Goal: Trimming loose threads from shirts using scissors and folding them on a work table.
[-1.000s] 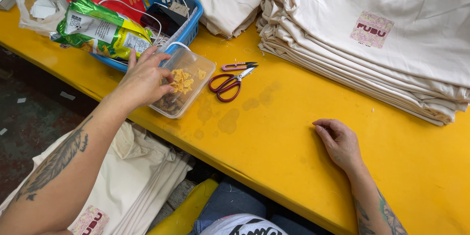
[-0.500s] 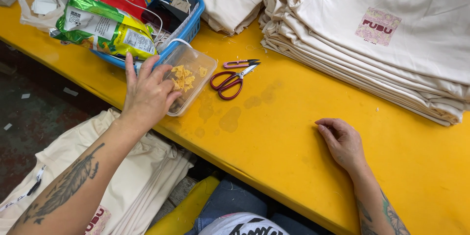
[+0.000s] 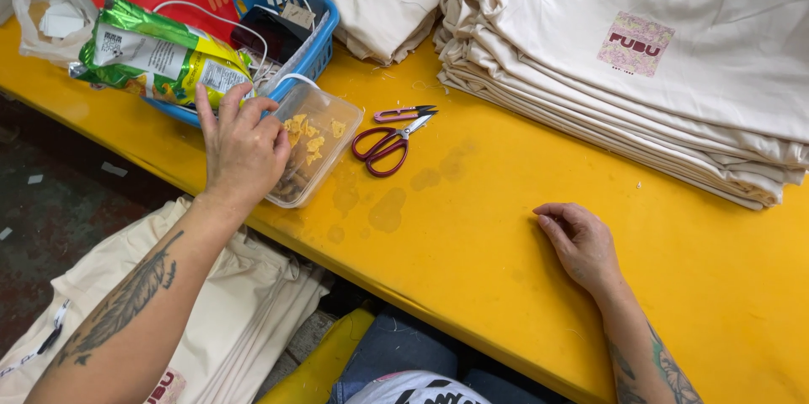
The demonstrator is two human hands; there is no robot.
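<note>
Left hand (image 3: 243, 149) over snack tub, right hand (image 3: 581, 242) idle on desk (image 3: 472, 227).

Left hand: fingers spread, loose, resting on the clear plastic tub (image 3: 312, 143) of yellow crisps at the desk's near edge; grips nothing. Right hand: relaxed, empty, flat on smooth yellow top. Risk: tub overhangs the edge, a nudge could tip it; greasy fingers might mark the stacked cream shirts (image 3: 640, 58). Red-handled scissors (image 3: 389, 136) just beside; crinkly green foil bag (image 3: 160, 57) against blue basket (image 3: 316, 42).

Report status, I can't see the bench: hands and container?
Left hand open over clear snack container. Right hand resting empty on yellow table. Red scissors beside container.
</note>
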